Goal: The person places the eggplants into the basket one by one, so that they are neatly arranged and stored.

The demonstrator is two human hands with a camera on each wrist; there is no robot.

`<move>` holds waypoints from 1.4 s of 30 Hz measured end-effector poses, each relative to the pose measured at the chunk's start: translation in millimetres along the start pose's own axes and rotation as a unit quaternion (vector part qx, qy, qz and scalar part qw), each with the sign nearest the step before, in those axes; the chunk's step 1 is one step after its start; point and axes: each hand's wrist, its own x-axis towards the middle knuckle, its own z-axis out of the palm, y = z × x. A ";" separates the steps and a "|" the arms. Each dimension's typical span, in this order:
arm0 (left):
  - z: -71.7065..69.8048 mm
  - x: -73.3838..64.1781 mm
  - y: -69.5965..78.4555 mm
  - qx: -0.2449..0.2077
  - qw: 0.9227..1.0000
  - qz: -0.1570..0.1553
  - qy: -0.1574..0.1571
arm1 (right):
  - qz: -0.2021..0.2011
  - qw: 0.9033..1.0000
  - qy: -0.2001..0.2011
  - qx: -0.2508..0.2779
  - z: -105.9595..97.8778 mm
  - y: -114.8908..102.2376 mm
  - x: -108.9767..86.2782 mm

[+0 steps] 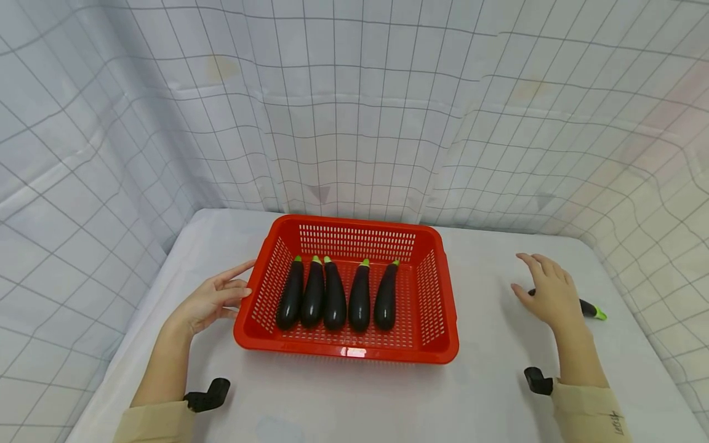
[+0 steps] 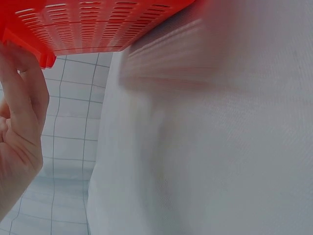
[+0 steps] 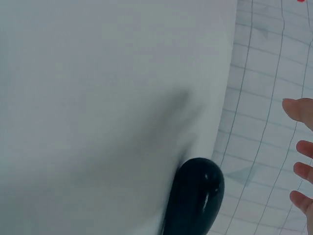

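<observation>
A red plastic basket [image 1: 343, 355] with slotted walls stands on the white-covered table. Several dark eggplants [image 1: 360, 301] lie side by side in it, green stem ends toward the far wall. My left hand [image 1: 213, 299] touches the basket's left rim with loosely bent fingers; in the left wrist view its fingertips meet the red rim [image 2: 24, 39]. To the right, my right hand [image 1: 551, 295] hovers with spread fingers over another eggplant [image 1: 589, 309], covering most of it. The right wrist view shows this eggplant's rounded dark end [image 3: 198, 196] apart from the fingertips [image 3: 298, 108].
White cloth [image 1: 487, 277] covers the table. Grid-patterned white curtains [image 1: 360, 123] hang behind it and on both sides. A black wrist camera [image 1: 207, 395] is worn on the left arm and another camera [image 1: 538, 381] on the right.
</observation>
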 end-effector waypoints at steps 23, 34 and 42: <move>1.3 -2.1 2.1 -0.006 1.000 0.002 0.002 | 0.075 0.987 -0.139 0.018 13.6 50.0 -28.8; 1.0 -0.5 0.9 -0.002 1.000 0.005 -0.001 | 0.089 0.984 -0.156 0.020 18.8 56.8 -29.7; 0.6 0.7 0.2 -0.005 1.000 0.004 -0.001 | 0.088 0.982 -0.168 0.018 19.1 58.9 -29.5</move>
